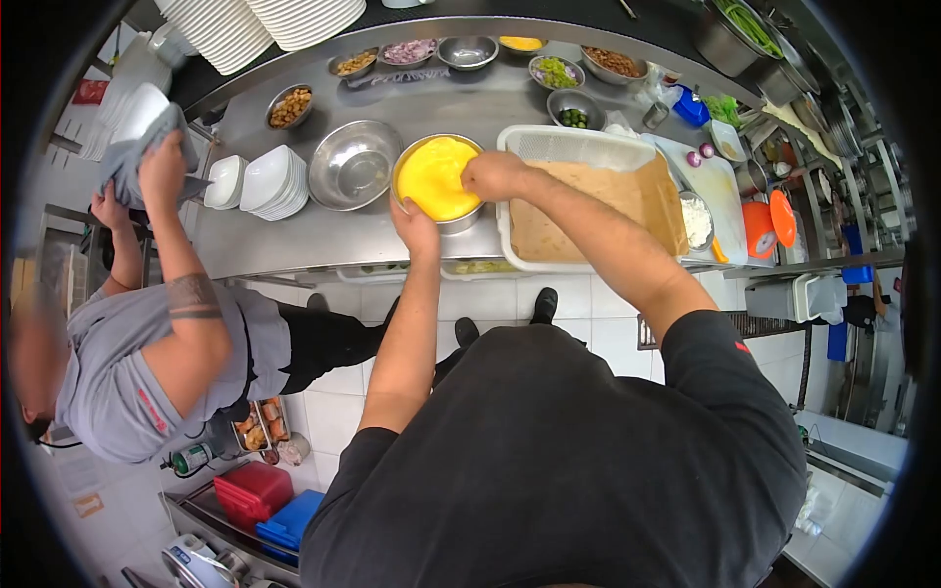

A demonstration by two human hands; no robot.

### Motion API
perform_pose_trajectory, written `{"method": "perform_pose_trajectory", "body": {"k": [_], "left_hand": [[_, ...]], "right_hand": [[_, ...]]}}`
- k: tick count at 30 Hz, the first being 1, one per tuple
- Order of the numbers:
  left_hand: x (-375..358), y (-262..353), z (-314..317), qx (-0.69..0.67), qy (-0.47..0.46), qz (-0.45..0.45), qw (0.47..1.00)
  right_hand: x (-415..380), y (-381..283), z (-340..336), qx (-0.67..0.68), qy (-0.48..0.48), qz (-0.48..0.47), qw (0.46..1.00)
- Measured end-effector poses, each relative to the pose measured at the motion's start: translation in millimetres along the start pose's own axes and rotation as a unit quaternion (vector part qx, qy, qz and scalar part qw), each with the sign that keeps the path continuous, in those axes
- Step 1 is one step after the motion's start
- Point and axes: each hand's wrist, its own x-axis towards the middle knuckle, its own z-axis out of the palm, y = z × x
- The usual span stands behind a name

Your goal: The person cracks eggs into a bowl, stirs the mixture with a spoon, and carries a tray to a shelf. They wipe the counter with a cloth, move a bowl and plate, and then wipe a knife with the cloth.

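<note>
A round metal bowl (459,225) filled with a smooth yellow mixture (436,176) sits on the steel counter (294,240). My left hand (416,227) grips the bowl's near left rim. Over the bowl's right side is my right hand (493,176), its fingers closed at the edge of the yellow mixture; what it holds, if anything, is hidden. An empty steel bowl (355,165) stands just to the left. Right of my right hand lies a white perforated tray (506,220) lined with brown paper (627,201).
Stacked white dishes (274,181) stand left of the steel bowl. Small ingredient bowls (468,52) line the back. A white board (711,181) with onions and an orange container (759,230) are at the right. At the left, a co-worker (176,333) wipes dishes with a grey cloth.
</note>
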Motion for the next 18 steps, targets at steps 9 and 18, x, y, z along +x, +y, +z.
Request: {"method": "perform_pose_trajectory", "body": {"k": [9,18], "left_hand": [[-3,8,1,-0.038,0.000,-0.019,0.999],[1,4,-1,-0.016,-0.014,0.011,1.000]], "right_hand": [[-3,-1,-25,-0.044,0.017,0.024,0.999],[-10,-3,-24,-0.050,-0.020,0.025,0.998]]}}
